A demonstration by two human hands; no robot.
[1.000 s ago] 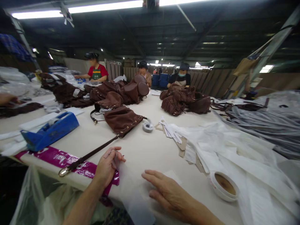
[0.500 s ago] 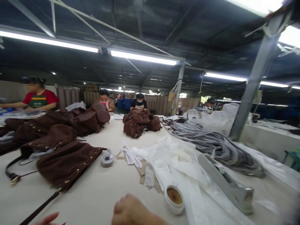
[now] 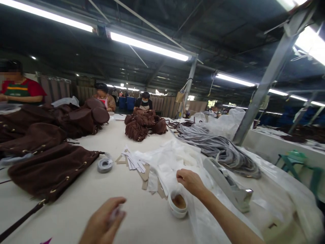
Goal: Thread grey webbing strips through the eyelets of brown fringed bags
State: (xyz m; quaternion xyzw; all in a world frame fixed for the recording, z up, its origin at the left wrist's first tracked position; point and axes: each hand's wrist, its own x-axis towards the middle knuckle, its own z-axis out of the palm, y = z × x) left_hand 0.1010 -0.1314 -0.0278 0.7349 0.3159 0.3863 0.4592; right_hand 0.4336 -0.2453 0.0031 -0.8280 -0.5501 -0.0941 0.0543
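Note:
My right hand (image 3: 190,181) reaches over the white tissue sheets (image 3: 166,152), with its fingers bent downward and pressed together. What they hold, if anything, is hidden. Just below it stands a small white tub (image 3: 175,212) of brownish stuff. At the front of the table is my left hand (image 3: 105,220), slightly blurred, thumb and fingers curled around a small pale thing that I cannot make out. A brown drawstring bag (image 3: 54,167) with gold eyelets and a strap lies to its left. Beyond it sits a grey roll of tape (image 3: 105,164).
White paper strips (image 3: 133,161) and beige card pieces (image 3: 144,174) lie mid-table. A grey tape dispenser (image 3: 225,186) and a bundle of grey cords (image 3: 218,149) are at right. Brown bags (image 3: 144,123) are piled farther back. Several co-workers sit beyond; a metal post (image 3: 264,81) rises at right.
My right hand has moved forward and right, past the white tub to the tissue sheets. My left hand has come farther into view from the lower left. The view has shifted right and down.

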